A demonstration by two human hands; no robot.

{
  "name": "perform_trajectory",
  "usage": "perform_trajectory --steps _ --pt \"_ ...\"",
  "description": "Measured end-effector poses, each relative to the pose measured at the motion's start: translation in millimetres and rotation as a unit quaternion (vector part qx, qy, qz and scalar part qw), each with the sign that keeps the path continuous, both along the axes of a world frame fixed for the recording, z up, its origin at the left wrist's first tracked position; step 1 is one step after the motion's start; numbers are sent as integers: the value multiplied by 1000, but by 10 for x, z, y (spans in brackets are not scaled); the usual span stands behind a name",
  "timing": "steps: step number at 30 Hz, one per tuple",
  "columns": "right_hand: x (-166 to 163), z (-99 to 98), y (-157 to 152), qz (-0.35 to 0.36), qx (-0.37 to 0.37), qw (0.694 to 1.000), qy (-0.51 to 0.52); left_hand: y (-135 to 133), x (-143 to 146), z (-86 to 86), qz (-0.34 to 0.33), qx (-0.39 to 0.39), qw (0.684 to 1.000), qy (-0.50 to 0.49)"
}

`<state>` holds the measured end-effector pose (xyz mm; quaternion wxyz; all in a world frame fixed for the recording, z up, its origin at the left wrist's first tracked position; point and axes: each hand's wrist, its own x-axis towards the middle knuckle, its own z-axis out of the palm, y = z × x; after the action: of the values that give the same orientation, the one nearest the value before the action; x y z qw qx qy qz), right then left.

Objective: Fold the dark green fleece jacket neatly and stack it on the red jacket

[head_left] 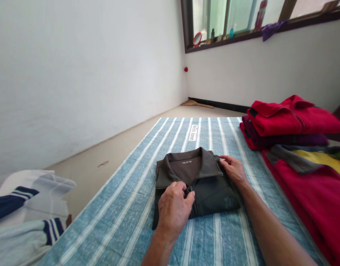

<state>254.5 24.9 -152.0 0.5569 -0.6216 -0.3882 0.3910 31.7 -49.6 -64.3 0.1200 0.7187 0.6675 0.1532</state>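
Observation:
A folded dark grey jacket (pixel 211 188) with a collar lies on a blue and white striped mat (pixel 125 214). My left hand (pixel 174 208) rests on the jacket's front, its fingers pinched around the zipper pull at the chest. My right hand (pixel 234 168) sits at the jacket's right shoulder, fingers pinching the tip of the collar.
At the right stands a stack of folded red and dark purple garments (pixel 286 122), with more red, grey and yellow clothing (pixel 311 173) in front of it. White and navy striped clothes (pixel 23 207) lie at the left on the floor. White walls and a window sill with small items lie beyond.

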Motion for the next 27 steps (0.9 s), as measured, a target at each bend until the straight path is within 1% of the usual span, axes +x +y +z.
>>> perform_trajectory --steps 4,14,21,27 --pt "6 -18 14 6 1 1000 10 28 11 -32 23 3 999 -41" --pt "15 -37 17 4 12 1000 -9 30 34 -55 10 24 995 -98" --pt "5 -23 15 3 6 1000 -7 4 30 -74 3 2 983 -184" --pt "-6 2 10 1 6 1000 4 -73 42 -75 -12 -16 980 -200"
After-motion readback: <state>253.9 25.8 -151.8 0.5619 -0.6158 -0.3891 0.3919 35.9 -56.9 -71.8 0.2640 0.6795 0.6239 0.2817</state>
